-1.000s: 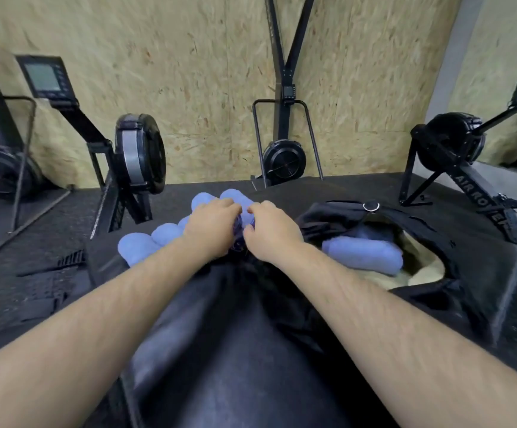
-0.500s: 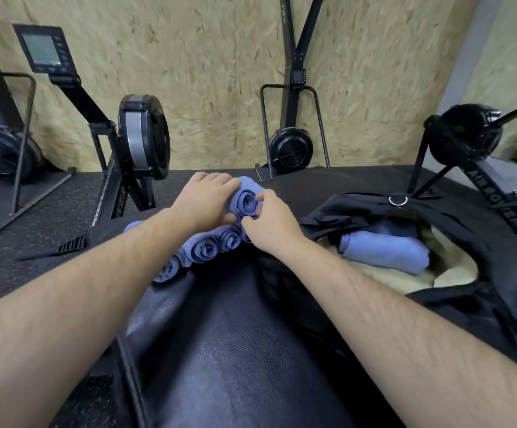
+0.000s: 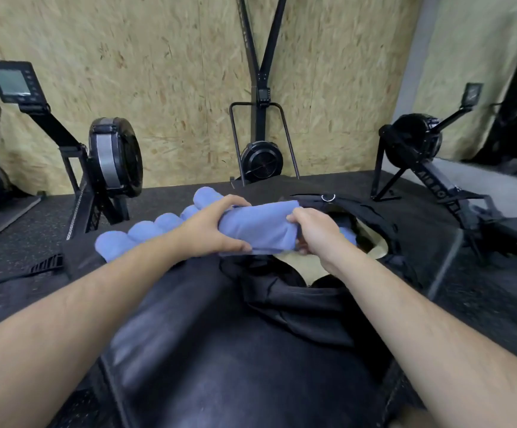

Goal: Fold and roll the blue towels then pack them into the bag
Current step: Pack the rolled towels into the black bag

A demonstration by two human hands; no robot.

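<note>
The person is holding one rolled blue towel in both hands, at the left edge of the open black bag. The left hand is gripping the roll's end farther from the bag, fingers curled over the top and thumb underneath. The right hand is clasping the end that is reaching over the bag's mouth. Inside the bag, against its pale lining, another blue towel is peeking out behind the right hand. Left of the bag, a row of rolled towels is lying side by side on the black padded surface.
</note>
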